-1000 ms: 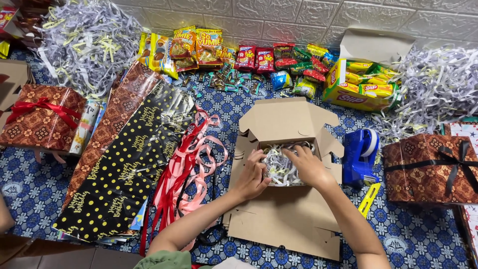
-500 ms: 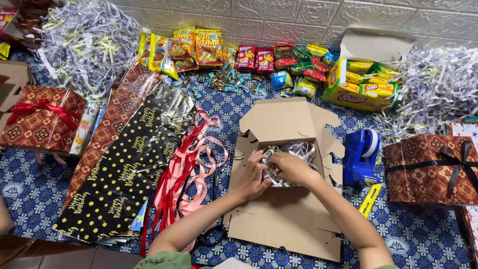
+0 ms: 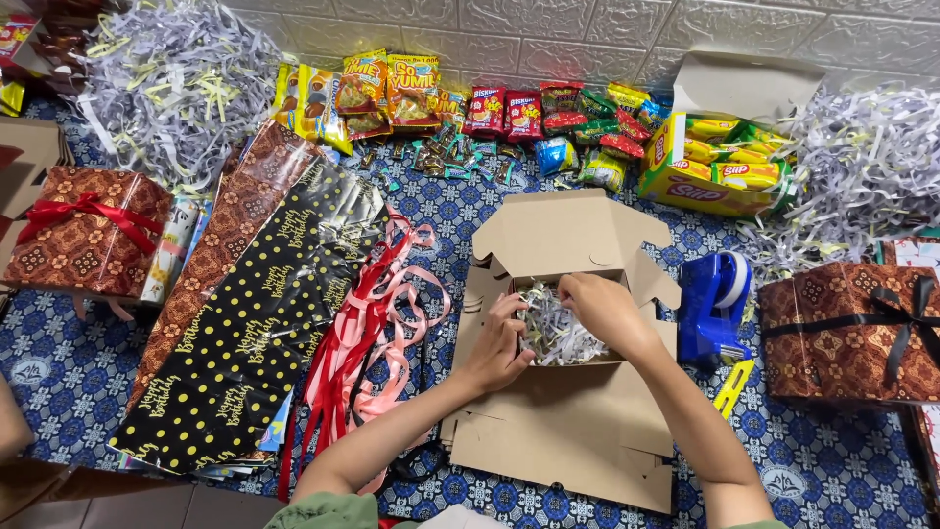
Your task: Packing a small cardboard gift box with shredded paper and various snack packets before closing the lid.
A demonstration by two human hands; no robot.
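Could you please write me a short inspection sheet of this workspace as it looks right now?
Surface: blue patterned cloth, mostly covered.
Job's things: open cardboard box holding shredded paper.
Clutter: snack packets along the wall, wrapping sheets, ribbons, two wrapped gifts, left and right, blue tape dispenser, shred heaps at both far corners.
Grippers: left hand at the box's left edge, fingers in the shreds; right hand pressing into the shreds.
Cables: nothing seen.
Surroundings: pale brick-pattern wall.
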